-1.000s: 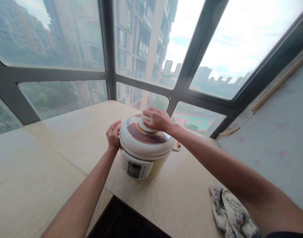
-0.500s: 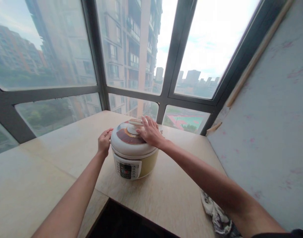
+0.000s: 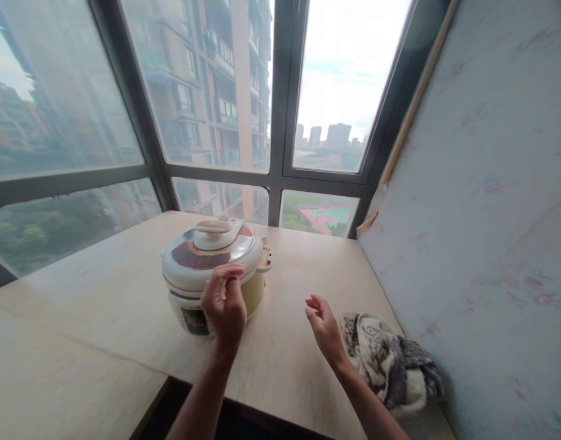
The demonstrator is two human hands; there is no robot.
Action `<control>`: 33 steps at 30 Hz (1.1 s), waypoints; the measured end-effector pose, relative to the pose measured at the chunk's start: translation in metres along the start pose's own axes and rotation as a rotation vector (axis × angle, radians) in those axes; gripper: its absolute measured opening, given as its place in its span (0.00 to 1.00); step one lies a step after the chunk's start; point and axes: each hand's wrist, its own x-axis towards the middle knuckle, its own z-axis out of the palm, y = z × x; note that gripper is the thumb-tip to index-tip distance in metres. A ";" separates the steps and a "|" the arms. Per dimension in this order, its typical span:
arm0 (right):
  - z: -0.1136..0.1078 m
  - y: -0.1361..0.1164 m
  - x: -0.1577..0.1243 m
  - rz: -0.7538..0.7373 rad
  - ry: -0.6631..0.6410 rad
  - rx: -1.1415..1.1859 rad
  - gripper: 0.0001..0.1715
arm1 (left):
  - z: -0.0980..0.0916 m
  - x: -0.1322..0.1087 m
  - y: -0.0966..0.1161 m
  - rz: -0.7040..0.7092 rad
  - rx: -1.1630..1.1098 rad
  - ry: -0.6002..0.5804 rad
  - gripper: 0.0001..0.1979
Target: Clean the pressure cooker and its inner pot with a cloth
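Observation:
A white and pale-green electric pressure cooker stands on the counter with its lid on. The lid has a worn brown and silver top and a pale handle. My left hand is in front of the cooker, hiding part of its front panel; its fingers are loosely bent, with a gap to the thumb and nothing held. To the right of the cooker and apart from it, my right hand hangs over the counter, fingers half spread and nothing in them. A patterned cloth lies beside the right hand.
The pale counter runs back to the windows with dark frames. A floral-papered wall borders it at the right. At the front, the counter has a dark cut-out edge below my forearms.
My right hand has let go of the lid handle and moved right, towards the cloth. My left hand has left the cooker's left side and come to its front. The view has turned right.

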 end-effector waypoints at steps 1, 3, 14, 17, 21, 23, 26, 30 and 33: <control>-0.004 0.009 -0.009 0.033 0.007 0.001 0.27 | 0.014 -0.026 0.003 -0.011 -0.036 -0.150 0.10; -0.012 0.025 -0.025 0.092 0.022 -0.003 0.27 | 0.038 -0.076 -0.002 -0.087 -0.039 -0.421 0.11; -0.034 0.027 -0.046 0.105 -0.053 -0.032 0.17 | 0.048 -0.191 -0.067 -0.196 0.239 -1.101 0.16; -0.034 0.029 -0.047 0.110 -0.063 -0.044 0.18 | 0.046 -0.189 -0.065 -0.217 0.237 -1.118 0.15; -0.033 0.033 -0.050 0.066 -0.087 -0.100 0.17 | 0.041 -0.189 -0.062 -0.182 0.210 -1.147 0.17; -0.033 0.033 -0.051 0.031 -0.091 -0.139 0.17 | 0.037 -0.190 -0.060 -0.159 0.209 -1.156 0.19; -0.033 0.032 -0.051 0.003 -0.097 -0.175 0.17 | 0.031 -0.192 -0.058 -0.141 0.204 -1.155 0.20; -0.033 0.029 -0.052 0.002 -0.099 -0.180 0.16 | 0.028 -0.192 -0.056 -0.144 0.201 -1.157 0.19; -0.034 0.028 -0.053 0.022 -0.110 -0.167 0.16 | 0.028 -0.190 -0.055 -0.157 0.195 -1.163 0.19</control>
